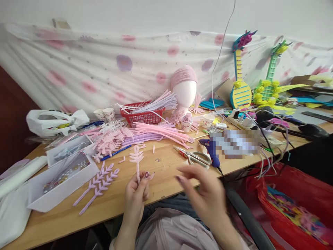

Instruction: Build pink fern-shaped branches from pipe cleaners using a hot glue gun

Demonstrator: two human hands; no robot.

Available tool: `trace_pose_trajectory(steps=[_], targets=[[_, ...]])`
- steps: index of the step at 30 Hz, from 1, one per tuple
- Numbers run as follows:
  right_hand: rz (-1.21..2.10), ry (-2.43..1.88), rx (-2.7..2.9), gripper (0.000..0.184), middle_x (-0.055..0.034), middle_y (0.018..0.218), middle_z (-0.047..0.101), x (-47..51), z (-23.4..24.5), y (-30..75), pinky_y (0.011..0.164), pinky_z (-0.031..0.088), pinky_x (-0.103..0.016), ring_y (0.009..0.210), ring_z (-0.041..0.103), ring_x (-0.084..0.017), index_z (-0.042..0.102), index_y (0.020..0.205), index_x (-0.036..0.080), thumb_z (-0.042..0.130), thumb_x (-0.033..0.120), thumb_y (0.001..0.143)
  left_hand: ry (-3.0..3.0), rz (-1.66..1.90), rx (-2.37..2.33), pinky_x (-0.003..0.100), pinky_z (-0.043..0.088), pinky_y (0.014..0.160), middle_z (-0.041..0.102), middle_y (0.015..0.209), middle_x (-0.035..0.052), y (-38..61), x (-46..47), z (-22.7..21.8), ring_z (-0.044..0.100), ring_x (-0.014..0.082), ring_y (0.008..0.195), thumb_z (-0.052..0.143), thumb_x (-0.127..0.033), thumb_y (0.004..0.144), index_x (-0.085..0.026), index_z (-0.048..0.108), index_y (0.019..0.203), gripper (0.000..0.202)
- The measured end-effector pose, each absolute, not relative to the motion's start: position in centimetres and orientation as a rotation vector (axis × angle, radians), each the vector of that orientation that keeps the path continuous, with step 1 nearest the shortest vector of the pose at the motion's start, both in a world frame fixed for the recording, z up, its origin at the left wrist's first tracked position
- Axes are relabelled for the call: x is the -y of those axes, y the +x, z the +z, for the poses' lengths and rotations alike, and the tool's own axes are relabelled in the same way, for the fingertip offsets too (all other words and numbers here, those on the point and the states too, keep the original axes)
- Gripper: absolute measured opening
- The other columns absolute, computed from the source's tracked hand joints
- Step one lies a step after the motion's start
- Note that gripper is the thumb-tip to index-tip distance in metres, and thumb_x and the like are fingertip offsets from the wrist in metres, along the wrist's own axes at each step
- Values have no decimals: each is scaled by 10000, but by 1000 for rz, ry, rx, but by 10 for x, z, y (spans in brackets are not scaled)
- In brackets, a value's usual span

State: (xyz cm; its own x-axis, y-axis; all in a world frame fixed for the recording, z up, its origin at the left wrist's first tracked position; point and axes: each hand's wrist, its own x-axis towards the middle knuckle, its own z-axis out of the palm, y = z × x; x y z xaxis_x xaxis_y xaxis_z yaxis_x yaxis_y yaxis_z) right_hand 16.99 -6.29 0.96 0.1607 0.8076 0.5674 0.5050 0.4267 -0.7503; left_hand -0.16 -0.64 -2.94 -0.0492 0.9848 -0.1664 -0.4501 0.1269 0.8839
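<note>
My left hand [136, 194] is closed in a pinch on the stem of a pink pipe-cleaner leaf sprig [136, 158], which stands upright over the wooden table [161, 173]. My right hand [205, 192] hovers to the right of it, smeared by motion, its fingers loosely spread toward the left and nothing visible in them. Two finished lilac sprigs [100, 184] lie flat to the left of my left hand. Scissors [194, 157] and a blue glue gun [213, 152] lie just beyond my right hand.
White boxes of beads [65, 173] sit at the left. Behind are loose pink pipe cleaners [161, 133], a red basket [143, 114], paper cups [105, 114], a mannequin head with a pink cap [184, 88], two foam guitars [240, 86] and a red bag [293, 205] at right.
</note>
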Motion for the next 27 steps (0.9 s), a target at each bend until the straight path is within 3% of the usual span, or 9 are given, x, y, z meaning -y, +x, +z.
trace_pose_trajectory(steps=[3,5,10,18,27], targets=[[802,-1114,1474,240,-50,823,655,15,-15,136,587,484,-254,707,616,-165,654,1006,189,580,380,880,749,1326,-978,136,134,359,261,446,-140,-2,6,-30,144,12,383,784,-495,608,-154,548,753,440],[926,-1069,1417,249,-52,834,654,1,-22,127,612,477,-257,726,606,-164,657,956,180,591,403,868,788,1313,-973,142,147,362,263,449,-137,-2,5,-32,151,16,384,760,-496,642,-153,549,755,418],[947,-1061,1400,286,-24,680,603,2,-19,127,593,431,-257,635,535,-148,623,753,174,609,446,841,811,1325,-1000,150,154,370,262,473,-132,-1,4,-35,168,24,390,717,-470,709,-160,534,775,366],[985,-1092,1280,301,-8,639,578,-1,-22,125,550,411,-250,583,507,-141,635,734,183,682,478,768,743,1395,-1025,148,183,371,279,474,-131,1,4,-38,211,30,377,686,-462,735,-187,481,779,345],[1129,-1126,1113,318,-4,598,606,-2,-22,125,548,420,-248,556,501,-132,667,653,177,804,462,612,675,1344,-972,132,144,352,274,453,-147,-1,3,-27,160,12,358,739,-467,645,-191,469,771,406]])
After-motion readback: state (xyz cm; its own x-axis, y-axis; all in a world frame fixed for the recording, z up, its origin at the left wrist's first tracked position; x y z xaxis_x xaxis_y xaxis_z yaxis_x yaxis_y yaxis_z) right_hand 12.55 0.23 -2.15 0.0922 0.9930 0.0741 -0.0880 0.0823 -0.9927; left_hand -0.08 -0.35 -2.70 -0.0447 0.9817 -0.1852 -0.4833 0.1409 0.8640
